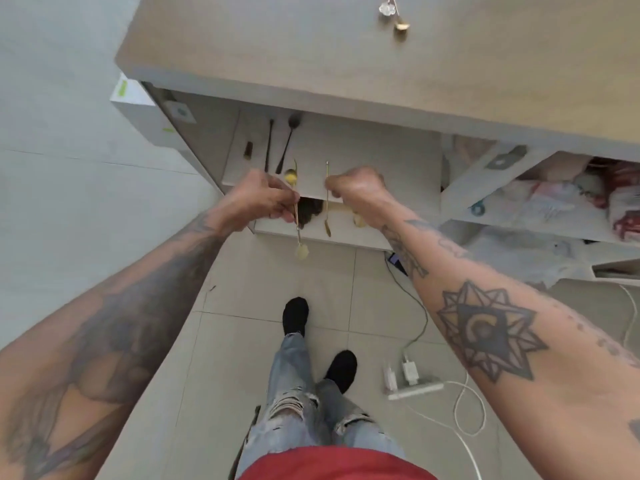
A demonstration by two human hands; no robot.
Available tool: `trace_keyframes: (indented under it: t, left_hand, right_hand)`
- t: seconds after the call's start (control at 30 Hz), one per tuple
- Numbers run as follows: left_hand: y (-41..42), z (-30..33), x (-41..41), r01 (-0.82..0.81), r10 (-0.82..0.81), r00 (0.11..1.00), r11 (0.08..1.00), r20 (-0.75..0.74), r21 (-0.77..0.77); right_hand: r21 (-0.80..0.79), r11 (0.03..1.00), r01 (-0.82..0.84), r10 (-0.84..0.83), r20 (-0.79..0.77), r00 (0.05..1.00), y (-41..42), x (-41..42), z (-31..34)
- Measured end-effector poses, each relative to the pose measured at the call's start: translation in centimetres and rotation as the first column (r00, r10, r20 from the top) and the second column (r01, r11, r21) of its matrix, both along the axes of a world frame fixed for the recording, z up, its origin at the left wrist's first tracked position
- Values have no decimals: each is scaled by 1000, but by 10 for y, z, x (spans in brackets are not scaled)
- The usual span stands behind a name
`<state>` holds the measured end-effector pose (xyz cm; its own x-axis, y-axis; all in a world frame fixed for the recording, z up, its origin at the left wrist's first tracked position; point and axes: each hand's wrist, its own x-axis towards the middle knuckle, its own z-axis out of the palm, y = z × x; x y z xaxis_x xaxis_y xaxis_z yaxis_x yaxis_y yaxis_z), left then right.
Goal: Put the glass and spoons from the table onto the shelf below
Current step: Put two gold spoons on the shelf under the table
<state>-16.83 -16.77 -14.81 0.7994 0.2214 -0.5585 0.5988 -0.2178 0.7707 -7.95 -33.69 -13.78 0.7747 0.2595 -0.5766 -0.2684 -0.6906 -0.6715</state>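
My left hand [259, 198] pinches a gold spoon [298, 233] by its handle, bowl hanging down over the floor in front of the shelf. My right hand [356, 188] is closed on another gold spoon [327, 202], held upright at the front edge of the white shelf [374, 161] under the table. On the shelf lie two dark spoons [286, 147] and a gold spoon [291, 174] by my left hand. One more gold spoon [401, 25] and a small clear glass piece [386, 8] rest on the table top [311, 46].
A lower white shelf [346, 233] sits beneath. To the right, open compartments hold cloths and bags [561, 199]. A power strip [412, 386] with chargers and cables lies on the tiled floor by my feet. A white box [138, 109] stands left of the table.
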Motion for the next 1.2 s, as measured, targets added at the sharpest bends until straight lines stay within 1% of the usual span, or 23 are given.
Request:
trace_keyframes:
  t: [0.23,0.3,0.43,0.53,0.63,0.73,0.8,0.9,1.03,1.13,1.2]
  left_hand:
    - [45,-76,70,-12,14,998,999,-55,29]
    - [54,-97,95,3,3,997,997,-73,83]
    - [69,-141,143,97,-78,994,960,-81,261]
    - [83,-168,171,145,-127,989,943,-79,300]
    - [94,-183,189,215,-188,976,917,-111,336]
    - [95,-193,200,190,-167,981,916,-94,354]
    - [91,-196,202,158,-145,987,902,-62,402]
    - [88,-193,201,97,-119,993,906,27,411]
    - [85,-176,191,115,-121,993,876,-18,468]
    - [80,-151,174,99,-130,991,876,34,472]
    - [74,-132,158,134,-143,989,858,-20,497]
  right_hand:
    - [-36,999,20,-21,-33,999,50,63,-82]
    - [-70,997,37,-39,-38,998,67,82,-103]
    - [-92,993,70,-75,-53,996,98,122,-147]
    - [-118,987,106,-115,-73,991,118,143,-179]
    - [-164,978,131,-140,-44,989,133,159,-200]
    - [-181,969,168,-169,10,986,141,169,-215]
    - [-196,961,193,-186,51,981,143,172,-221]
    - [-198,958,209,-196,82,977,141,176,-224]
    - [-185,960,210,-192,111,975,125,178,-204]
    - [-110,986,122,-120,24,992,101,165,-177]
    - [-86,987,133,-133,5,991,85,151,-157]
